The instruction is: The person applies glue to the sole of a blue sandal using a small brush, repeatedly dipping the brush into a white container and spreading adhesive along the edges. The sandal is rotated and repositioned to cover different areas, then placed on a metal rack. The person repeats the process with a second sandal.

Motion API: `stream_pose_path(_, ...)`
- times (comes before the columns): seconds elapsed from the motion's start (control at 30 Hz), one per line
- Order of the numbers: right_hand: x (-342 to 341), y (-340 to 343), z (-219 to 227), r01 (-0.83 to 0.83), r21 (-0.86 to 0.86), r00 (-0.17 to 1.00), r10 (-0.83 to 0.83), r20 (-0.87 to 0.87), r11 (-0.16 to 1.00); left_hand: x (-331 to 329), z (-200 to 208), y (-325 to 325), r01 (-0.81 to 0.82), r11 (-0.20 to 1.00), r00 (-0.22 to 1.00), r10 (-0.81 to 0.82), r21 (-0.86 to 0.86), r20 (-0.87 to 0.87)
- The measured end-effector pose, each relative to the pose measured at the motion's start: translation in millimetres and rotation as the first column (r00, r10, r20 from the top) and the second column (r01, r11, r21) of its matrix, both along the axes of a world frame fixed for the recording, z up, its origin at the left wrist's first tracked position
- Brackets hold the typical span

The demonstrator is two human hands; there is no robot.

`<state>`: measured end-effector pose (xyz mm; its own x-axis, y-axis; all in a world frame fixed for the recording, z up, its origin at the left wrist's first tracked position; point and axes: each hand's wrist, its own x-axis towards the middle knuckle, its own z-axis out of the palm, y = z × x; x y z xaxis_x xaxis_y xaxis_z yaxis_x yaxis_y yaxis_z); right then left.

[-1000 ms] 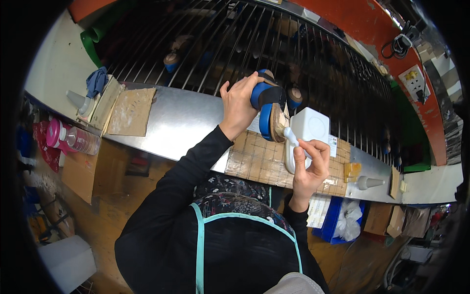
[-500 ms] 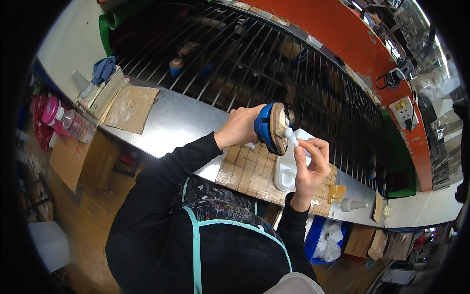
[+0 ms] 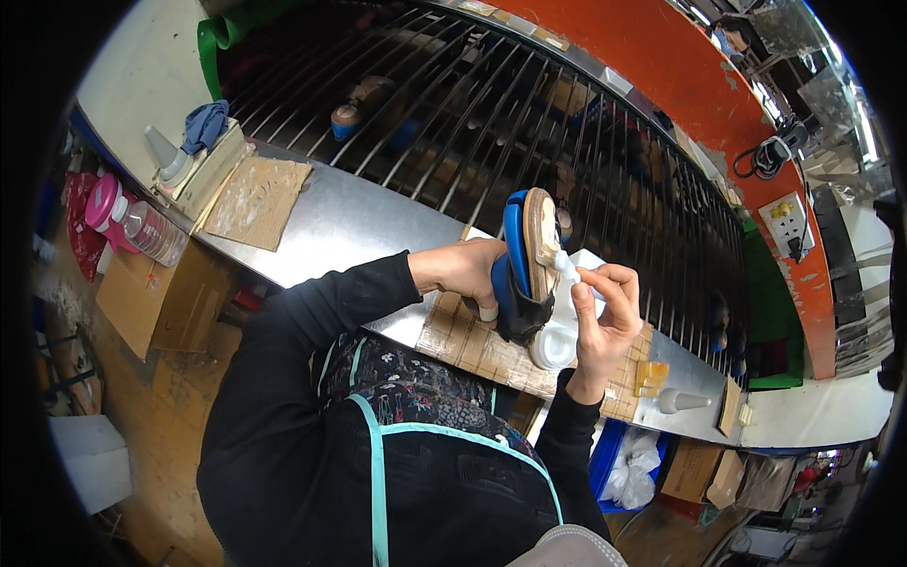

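Head view, entry: one sandal (image 3: 534,241), blue and black upper, tan-edged pale sole, held up over the desk (image 3: 326,222) near the metal rods (image 3: 425,156). Long axis: roughly in line with the person's forward gaze, running away from the body; sole turned to the right. Left hand (image 3: 461,268): nearer of the two, on the upper's side, fingers clamped on the sandal, some hidden behind it. Right hand (image 3: 609,326): opposite, on the sole's side; fingers pinched together on a small white applicator (image 3: 565,266), tip pointing left and forward at the sole's edge, contact too fine to tell. From the right fingers, the sandal lies left, extending forward. Below, between sandal and right hand: white container (image 3: 552,350) with round cup, on patterned cardboard (image 3: 452,333).
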<state>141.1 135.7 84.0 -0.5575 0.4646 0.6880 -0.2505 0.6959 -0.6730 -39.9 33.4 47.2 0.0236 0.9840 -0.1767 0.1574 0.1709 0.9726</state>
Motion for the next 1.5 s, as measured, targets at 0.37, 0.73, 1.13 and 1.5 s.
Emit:
stream_pose_path(0.37, 11, 8, -21, 0.011, -0.013, 1.0, -0.011, 0.004, 1.0, 14, -8, -3, 0.197, 0.976, 0.941, -0.163, -0.088, 0.297)
stream_pose_path(0.73, 25, 19, -31, 0.04, 0.053, 0.998, -0.043, 0.045, 0.998, 18, -20, -3, 0.291, 0.928, 0.905, -0.188, -0.232, 0.382)
stream_pose_path(1.13, 11, 50, -33, 0.052, 0.007, 0.994, -0.053, 0.098, 0.999, 27, -38, 5, 0.433, 0.884, 0.861, -0.348, -0.175, 0.371)
stream_pose_path(1.5, 126, 7, -97, 0.589, -0.168, 0.775, -0.493, 0.395, 0.79, 9, -46, -21, 0.056, 0.981, 0.858, 0.048, -0.186, 0.512)
